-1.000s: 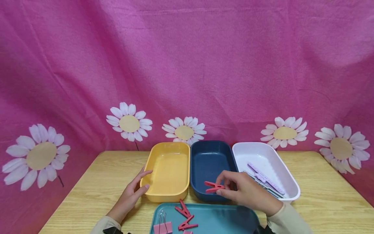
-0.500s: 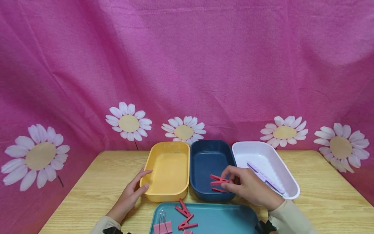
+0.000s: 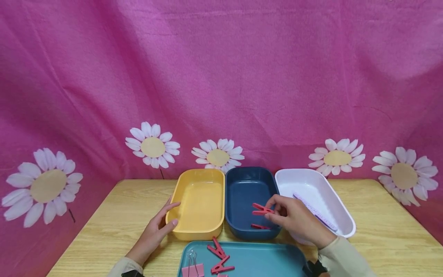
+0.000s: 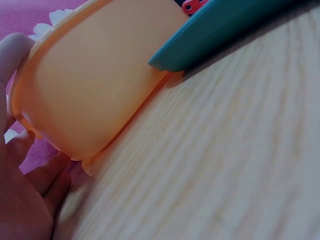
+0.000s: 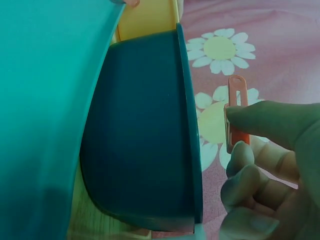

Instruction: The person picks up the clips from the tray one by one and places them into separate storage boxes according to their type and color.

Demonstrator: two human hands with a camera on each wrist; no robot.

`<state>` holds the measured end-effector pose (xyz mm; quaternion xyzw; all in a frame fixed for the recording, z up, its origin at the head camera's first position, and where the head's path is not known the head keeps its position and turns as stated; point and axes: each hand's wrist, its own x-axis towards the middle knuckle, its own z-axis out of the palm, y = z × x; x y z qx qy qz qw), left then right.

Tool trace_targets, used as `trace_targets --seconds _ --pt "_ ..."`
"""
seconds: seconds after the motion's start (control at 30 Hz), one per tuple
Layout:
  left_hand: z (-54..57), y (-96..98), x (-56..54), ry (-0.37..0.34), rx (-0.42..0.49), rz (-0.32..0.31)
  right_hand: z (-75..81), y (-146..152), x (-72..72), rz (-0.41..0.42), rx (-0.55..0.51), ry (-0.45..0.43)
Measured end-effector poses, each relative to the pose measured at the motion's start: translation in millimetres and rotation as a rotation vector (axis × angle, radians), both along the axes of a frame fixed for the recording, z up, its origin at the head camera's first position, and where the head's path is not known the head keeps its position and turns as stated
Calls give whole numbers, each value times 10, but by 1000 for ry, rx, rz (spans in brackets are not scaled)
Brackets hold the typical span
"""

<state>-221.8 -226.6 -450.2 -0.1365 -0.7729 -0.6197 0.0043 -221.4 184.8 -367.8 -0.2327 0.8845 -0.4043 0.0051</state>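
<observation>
- The right hand [image 3: 297, 221], lower right of centre in the head view, pinches a red clothespin [image 3: 262, 209] between thumb and fingers; the clothespin is held over the navy bin [image 3: 250, 192].
- The left hand [image 3: 155, 231], lower left of centre, grasps the yellow bin [image 3: 199, 204] by its left wall, thumb and index finger over the rim.
- Another clothespin [image 3: 260, 226] lies inside the navy bin, near its lower edge in the frame.
- At bottom centre, a teal tray [image 3: 266, 256] bears two red clothespins [image 3: 221, 266] and a pink binder clip [image 3: 193, 270].
- The white bin [image 3: 311, 184], right of the navy one, holds a purple strip [image 3: 315, 211].
</observation>
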Motion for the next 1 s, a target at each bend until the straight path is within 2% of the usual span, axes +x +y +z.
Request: trace_targets --seconds 0.23,0.47,0.7,1.0 --pt "5 7 -7 19 8 -29 0 22 -27 -34 -5 11" --pt "-24 -10 -10 4 -2 -30 -57 34 -54 -43 3 24" --pt "-54 -42 -7 24 7 -93 -97 52 -74 -67 7 40" --pt "-45 -43 -2 23 -9 -87 -117 78 -104 -79 3 65"
